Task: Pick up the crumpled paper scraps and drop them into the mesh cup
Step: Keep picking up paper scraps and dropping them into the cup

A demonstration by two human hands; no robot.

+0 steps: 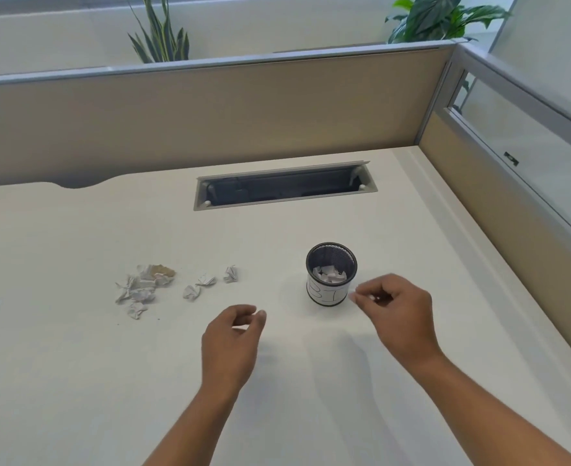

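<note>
Both hands are hovering empty over the counter [76, 364], the left hand [232, 341] loosely curled, the right hand [398, 312] half-closed beside the cup [331, 274] already holding scraps, so the left seemingly must reach next for the scraps [163, 285] lying well left.

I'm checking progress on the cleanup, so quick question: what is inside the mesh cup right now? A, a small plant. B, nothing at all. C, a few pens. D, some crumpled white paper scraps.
D: looking down into the mesh cup, crumpled white paper scraps sit at the bottom, while more scraps still lie on the desk to its left.
</note>
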